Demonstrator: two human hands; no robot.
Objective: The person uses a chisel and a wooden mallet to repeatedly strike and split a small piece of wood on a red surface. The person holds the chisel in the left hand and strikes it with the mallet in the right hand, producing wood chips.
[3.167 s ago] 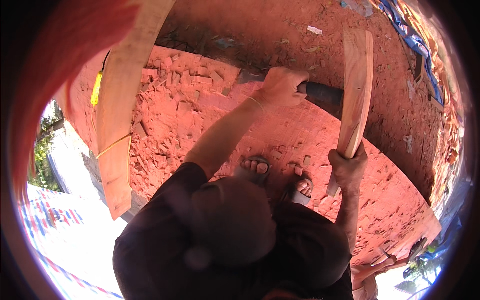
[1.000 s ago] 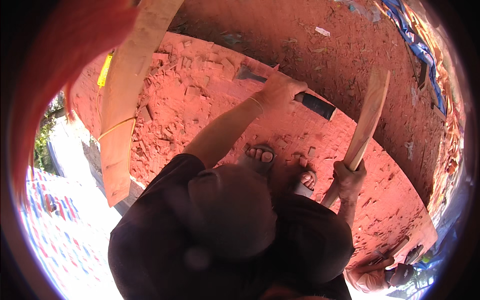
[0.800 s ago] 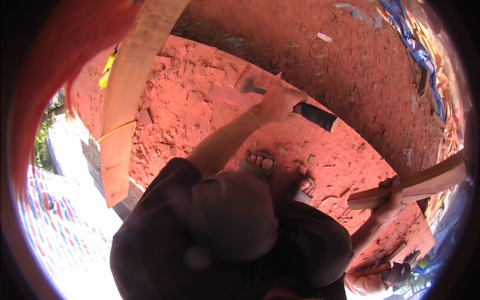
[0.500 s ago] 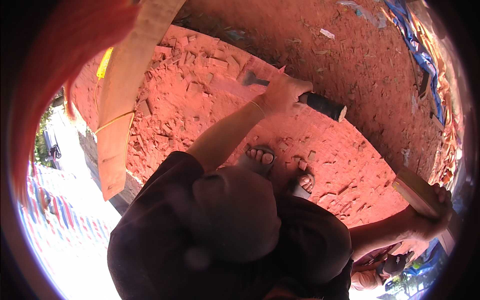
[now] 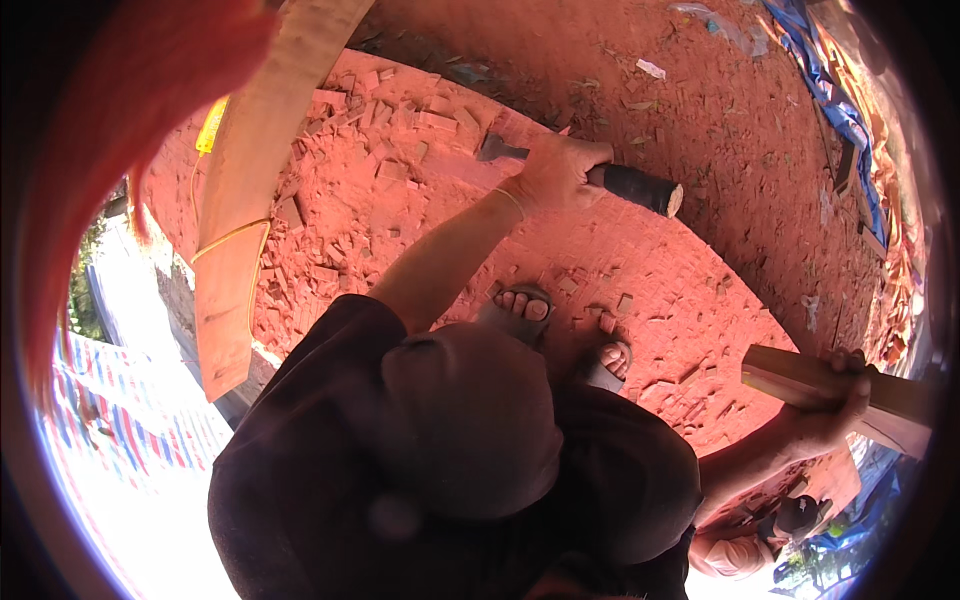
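Note:
My left hand [image 5: 560, 172] is wrapped round a chisel [image 5: 636, 189]. Its flared grey blade points left and its thick black handle, with a pale wooden butt, sticks out to the right. The blade lies just over the red, dust-covered wooden surface [image 5: 480, 220]. Far to the right, my right hand [image 5: 835, 405] grips a squared wooden block [image 5: 790, 375] from below and behind, with fingers over its upper side. The block's far end runs into the dark rim of the picture. Block and chisel are well apart.
Wood chips [image 5: 390, 170] litter the surface round my sandalled feet [image 5: 525, 303]. A long curved plank [image 5: 235, 230] with a yellow cord stands at left, beside a yellow object [image 5: 212, 125]. Blurred red cloth [image 5: 130, 110] covers the upper left. Another person [image 5: 790, 520] is at lower right.
My right hand has brought the wooden block leftward, and more of it shows. The left hand and chisel have shifted slightly left and up.

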